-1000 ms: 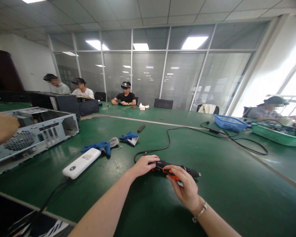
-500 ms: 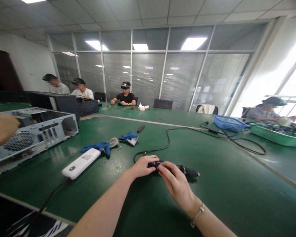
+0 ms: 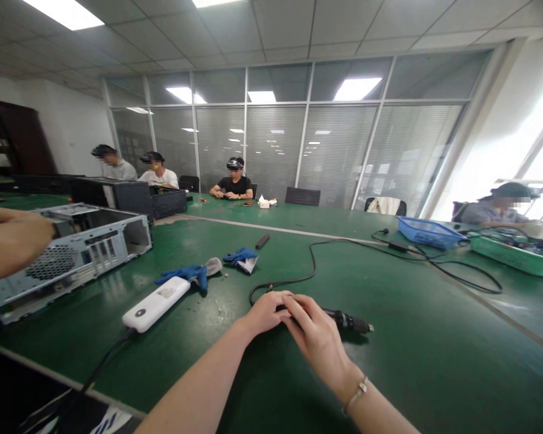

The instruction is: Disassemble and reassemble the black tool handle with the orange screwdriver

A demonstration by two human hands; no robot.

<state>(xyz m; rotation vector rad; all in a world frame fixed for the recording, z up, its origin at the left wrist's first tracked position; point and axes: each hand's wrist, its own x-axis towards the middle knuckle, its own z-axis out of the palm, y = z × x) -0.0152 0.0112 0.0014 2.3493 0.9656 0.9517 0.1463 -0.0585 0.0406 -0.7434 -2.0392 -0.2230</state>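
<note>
A black electric screwdriver lies on the green table, its metal tip pointing right. My left hand is closed around its rear end, where the cord comes out. Curled over its middle is my right hand, the fingertips pressed together and meeting the fingers of my left hand. Both hands cover most of the tool's body, so what lies under the fingertips is hidden. A black cord loops away from the tool toward the back right.
Left of my hands are a white power strip, blue gloves and an open computer case, with another person's arm over it. A dark bar lies ahead. Blue and green baskets stand right.
My right hand has shifted left along the screwdriver until its fingertips meet my left hand. The view has tilted up and turned slightly left.
</note>
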